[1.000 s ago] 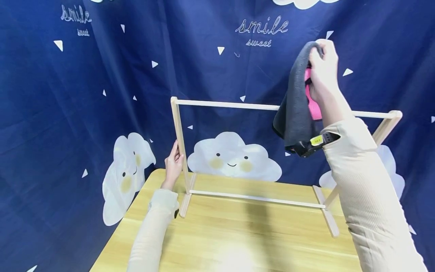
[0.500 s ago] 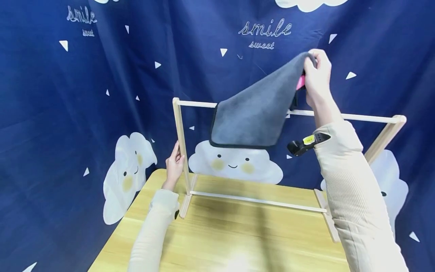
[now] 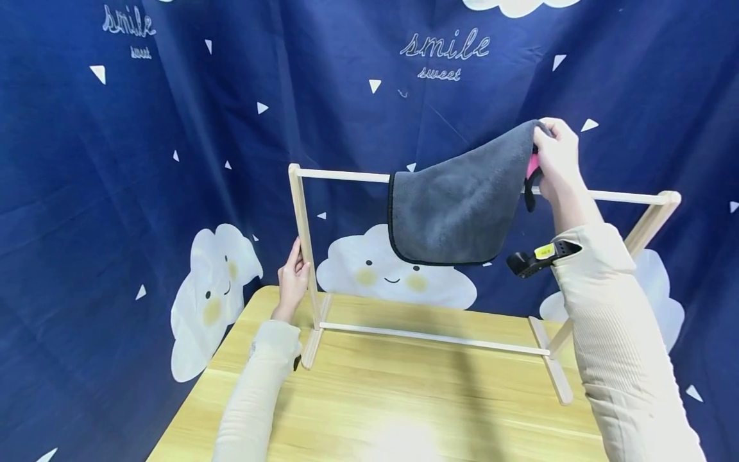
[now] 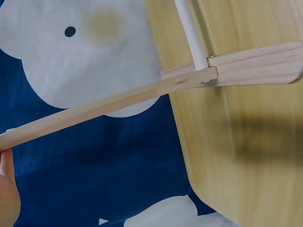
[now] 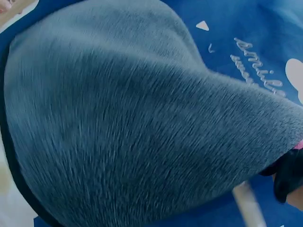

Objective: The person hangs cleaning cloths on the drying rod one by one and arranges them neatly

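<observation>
In the head view, my right hand (image 3: 559, 154) pinches the upper right corner of a dark grey fleecy cloth (image 3: 456, 199) with black edging. The cloth is draped across the top rail (image 3: 346, 175) of a wooden rack, its right side lifted above the rail. A bit of pink and a black strap (image 3: 530, 191) show under that hand. Fuzzy grey pile of the cloth (image 5: 118, 118) fills most of the right wrist view. My left hand (image 3: 293, 277) holds the rack's left post (image 3: 303, 221) at mid-height; only part of this hand (image 4: 7, 189) shows in the left wrist view.
The rack's feet (image 3: 557, 378) stand on a light wooden table (image 3: 404, 398), joined by a low crossbar (image 3: 433, 335). A dark blue curtain (image 3: 346, 83) with clouds and triangles hangs behind and at the left. A black wrist camera (image 3: 522, 263) sits below the right hand.
From a folded bunch, the cloth has spread out leftward over the top rail. My right hand has come down with its corner, lately moving slightly right. The left hand has stayed on the post.
</observation>
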### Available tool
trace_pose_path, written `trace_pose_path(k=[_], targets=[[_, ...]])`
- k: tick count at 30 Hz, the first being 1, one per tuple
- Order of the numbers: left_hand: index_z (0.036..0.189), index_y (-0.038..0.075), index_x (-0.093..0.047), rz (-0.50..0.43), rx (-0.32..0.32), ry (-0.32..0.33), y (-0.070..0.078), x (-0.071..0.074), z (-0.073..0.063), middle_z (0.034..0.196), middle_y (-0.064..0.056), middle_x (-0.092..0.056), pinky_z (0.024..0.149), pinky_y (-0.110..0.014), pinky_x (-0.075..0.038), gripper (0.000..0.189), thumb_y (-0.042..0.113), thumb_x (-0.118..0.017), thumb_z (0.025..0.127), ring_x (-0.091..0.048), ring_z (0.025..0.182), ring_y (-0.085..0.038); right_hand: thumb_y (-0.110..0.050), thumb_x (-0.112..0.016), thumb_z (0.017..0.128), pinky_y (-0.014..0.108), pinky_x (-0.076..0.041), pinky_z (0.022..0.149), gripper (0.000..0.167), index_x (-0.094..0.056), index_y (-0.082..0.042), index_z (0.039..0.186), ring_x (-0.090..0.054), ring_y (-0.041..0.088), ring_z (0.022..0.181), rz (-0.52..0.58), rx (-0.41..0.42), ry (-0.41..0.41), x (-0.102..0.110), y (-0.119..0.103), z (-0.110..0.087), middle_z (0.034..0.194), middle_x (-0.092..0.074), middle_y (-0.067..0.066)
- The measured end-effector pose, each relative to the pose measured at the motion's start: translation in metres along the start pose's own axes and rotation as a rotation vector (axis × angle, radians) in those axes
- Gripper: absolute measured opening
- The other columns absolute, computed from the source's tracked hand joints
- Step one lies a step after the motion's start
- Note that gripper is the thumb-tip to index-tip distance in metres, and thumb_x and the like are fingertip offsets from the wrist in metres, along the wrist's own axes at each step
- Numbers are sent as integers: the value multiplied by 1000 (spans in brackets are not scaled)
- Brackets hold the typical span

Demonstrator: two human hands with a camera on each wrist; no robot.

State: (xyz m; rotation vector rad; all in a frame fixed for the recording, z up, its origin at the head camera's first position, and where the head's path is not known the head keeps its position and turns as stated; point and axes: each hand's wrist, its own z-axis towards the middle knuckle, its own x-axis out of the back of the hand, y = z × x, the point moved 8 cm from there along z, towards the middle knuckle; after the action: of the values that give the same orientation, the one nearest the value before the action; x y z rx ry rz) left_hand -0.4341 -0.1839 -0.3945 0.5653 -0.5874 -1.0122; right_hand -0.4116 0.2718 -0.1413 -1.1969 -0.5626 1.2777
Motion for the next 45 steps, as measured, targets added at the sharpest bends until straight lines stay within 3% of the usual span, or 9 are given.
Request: trace_pose_path(k=[6,12,16,21,26,32,37,41,45], targets=[[135,0,-40,6,-11,14,0,0,-6,111,-35,-55,78,-43,-49,59,-15,-56,81,-58,97,-44,0,-43,90,13,-34,39,18,-49,-12,78,-44,2,47,-33,-46,32,12,16,-1,76,-44,-3],[135,-1,-40,9,-23,26,0,1,-7,110,-35,-56,78,-43,-49,58,-15,-56,81,-58,98,-43,0,-44,89,12,-34,38,18,-49,-13,78,-43,1,45,-58,-16,50,16,16,0,75,-45,-3],[136,0,-40,34,-31,48,1,2,-7,109,-34,-57,77,-43,-50,59,-13,-56,81,-60,96,-41,1,-43,89,11,-35,43,19,-49,-13,77,-44,1,53,-70,-6,50,16,15,-1,77,-44,-3],[132,0,-46,92,-76,167,6,7,-11,104,-28,-62,67,-28,-54,54,-13,-55,80,-65,79,-35,0,-42,90,10,-37,48,20,-49,-13,76,-44,2,61,-84,-18,54,19,18,0,81,-43,-3],[126,0,-53,92,-136,340,25,13,-12,104,-21,-65,69,-7,-45,46,-11,-51,81,-63,81,-31,-1,-43,90,11,-38,51,19,-50,-14,78,-45,3,64,-85,-12,39,20,18,-1,81,-44,-3],[128,1,-50,79,-149,409,70,0,1,121,-19,-54,94,-38,-40,52,-9,-53,78,-50,111,-32,0,-47,88,12,-39,47,17,-52,-12,77,-46,3,62,-74,-4,15,22,18,2,79,-46,-3],[129,-4,-46,-89,-167,250,112,-32,19,119,-19,-54,90,-44,-42,49,-10,-53,81,-49,111,-33,-1,-48,88,12,-39,47,17,-52,-13,76,-46,3,60,-81,-7,14,25,18,3,79,-46,-3],[136,-4,-37,-248,-133,-12,136,-70,31,123,-23,-52,88,-48,-45,52,-5,-53,86,-49,112,-37,-2,-46,89,12,-39,47,17,-50,-14,78,-45,2,59,-88,-28,17,26,18,-1,79,-45,-3],[142,-4,-21,-369,-38,-268,159,-99,33,134,-28,-41,96,-49,-39,60,-2,-49,90,-42,120,-40,-3,-45,91,11,-40,47,17,-50,-14,79,-46,1,57,-69,-42,15,26,22,-1,80,-44,-3]])
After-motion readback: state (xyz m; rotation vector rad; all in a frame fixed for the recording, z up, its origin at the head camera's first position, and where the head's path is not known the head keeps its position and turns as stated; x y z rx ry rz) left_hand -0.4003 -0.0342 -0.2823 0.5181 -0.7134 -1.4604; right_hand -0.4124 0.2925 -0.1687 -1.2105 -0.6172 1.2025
